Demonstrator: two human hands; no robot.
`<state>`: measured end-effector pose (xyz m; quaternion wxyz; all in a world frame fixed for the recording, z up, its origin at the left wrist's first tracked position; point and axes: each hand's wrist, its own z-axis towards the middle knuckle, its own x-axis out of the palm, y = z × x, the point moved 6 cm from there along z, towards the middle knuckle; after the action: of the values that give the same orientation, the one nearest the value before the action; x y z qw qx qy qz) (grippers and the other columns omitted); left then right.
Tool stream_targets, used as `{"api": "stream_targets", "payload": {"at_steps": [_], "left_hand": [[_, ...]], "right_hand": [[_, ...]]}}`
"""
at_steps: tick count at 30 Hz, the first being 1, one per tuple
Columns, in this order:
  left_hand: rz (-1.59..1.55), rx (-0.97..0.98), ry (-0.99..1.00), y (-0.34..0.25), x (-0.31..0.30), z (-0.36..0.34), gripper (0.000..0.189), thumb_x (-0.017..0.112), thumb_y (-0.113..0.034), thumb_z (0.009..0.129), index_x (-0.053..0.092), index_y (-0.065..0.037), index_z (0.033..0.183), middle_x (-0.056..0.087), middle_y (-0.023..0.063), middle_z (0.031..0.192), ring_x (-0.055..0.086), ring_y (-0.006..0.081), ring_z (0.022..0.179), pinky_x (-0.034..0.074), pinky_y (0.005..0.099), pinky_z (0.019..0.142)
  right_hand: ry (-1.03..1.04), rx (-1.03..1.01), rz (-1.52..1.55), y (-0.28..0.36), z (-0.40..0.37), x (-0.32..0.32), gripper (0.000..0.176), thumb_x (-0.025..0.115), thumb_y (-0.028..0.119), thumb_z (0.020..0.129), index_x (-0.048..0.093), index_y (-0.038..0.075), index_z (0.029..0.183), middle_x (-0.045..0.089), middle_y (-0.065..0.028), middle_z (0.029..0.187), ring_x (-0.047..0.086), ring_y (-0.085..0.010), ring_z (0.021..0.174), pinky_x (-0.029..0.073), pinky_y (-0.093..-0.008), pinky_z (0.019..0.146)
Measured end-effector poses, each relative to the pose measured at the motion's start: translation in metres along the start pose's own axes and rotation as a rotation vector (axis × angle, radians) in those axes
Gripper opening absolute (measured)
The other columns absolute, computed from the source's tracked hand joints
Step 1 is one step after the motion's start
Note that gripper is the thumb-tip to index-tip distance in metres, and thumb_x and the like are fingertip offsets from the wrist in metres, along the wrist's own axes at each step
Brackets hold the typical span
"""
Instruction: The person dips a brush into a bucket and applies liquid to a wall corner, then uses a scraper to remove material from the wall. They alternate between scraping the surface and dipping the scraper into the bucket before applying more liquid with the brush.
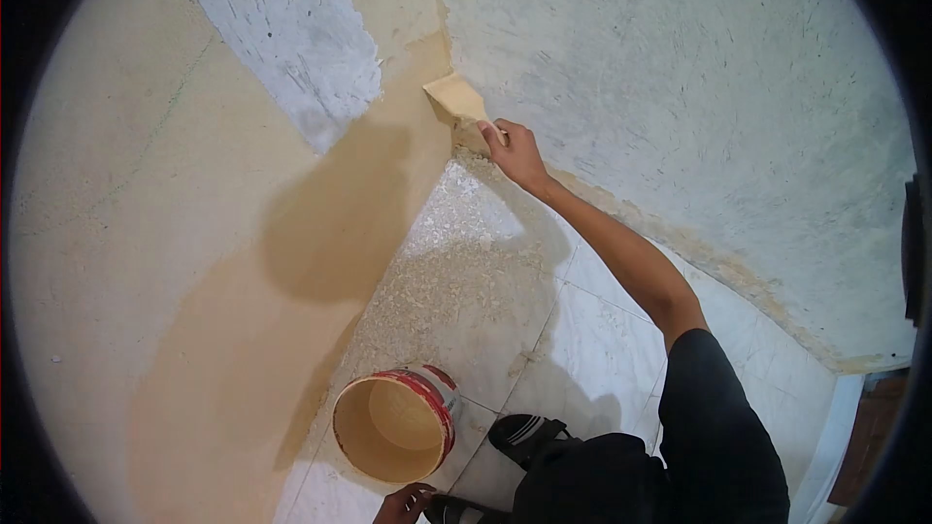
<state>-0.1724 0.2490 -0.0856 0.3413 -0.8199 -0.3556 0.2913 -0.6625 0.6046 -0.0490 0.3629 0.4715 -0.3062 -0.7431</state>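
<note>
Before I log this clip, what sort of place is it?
Probably a room under renovation: the wall is patchy, pale chips litter the floor tiles, and the right hand holds a scraper.

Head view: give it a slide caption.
Right hand holds a scraper at the wall corner; left hand near a bucket on the tiled floor.

This is an indoor room under wall repair; whether in a home or another building cannot be told. The left wall [87,311] is beige with a rough grey patch [291,29], the right wall [680,68] mottled grey. Pale crumbs [456,277] litter the white tiled floor [607,349], beside a bucket [437,388].
</note>
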Motion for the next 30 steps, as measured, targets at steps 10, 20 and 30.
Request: {"api": "stream_targets", "payload": {"at_steps": [10,20,30], "left_hand": [[0.107,-0.1,0.0,0.01,0.003,-0.005,0.02,0.051,-0.017,0.096,0.061,-0.005,0.109,0.066,0.0076,0.081,0.062,0.0134,0.068,0.049,0.0272,0.065],[0.049,-0.164,-0.003,0.025,0.009,-0.016,0.021,0.051,-0.018,0.097,0.059,-0.004,0.11,0.067,0.0089,0.085,0.063,0.0134,0.076,0.051,0.0292,0.07],[0.068,-0.122,-0.035,0.012,0.001,-0.009,0.021,0.051,-0.015,0.095,0.059,-0.002,0.109,0.067,0.0106,0.086,0.066,0.0161,0.076,0.051,0.0292,0.069]], "right_hand": [[-0.021,-0.053,0.066,0.018,0.006,0.018,0.042,0.053,0.035,0.092,0.061,-0.004,0.082,0.059,-0.027,0.073,0.058,-0.0406,0.066,0.046,-0.0415,0.062],[-0.151,-0.068,0.092,0.05,0.011,-0.016,0.045,0.054,0.036,0.093,0.054,-0.004,0.073,0.049,-0.0254,0.062,0.047,-0.0314,0.052,0.039,-0.0395,0.053],[0.278,0.122,-0.174,-0.079,-0.037,0.046,0.049,0.055,0.043,0.09,0.06,-0.004,0.077,0.054,-0.0182,0.06,0.046,-0.0269,0.056,0.042,-0.0395,0.059]]}}
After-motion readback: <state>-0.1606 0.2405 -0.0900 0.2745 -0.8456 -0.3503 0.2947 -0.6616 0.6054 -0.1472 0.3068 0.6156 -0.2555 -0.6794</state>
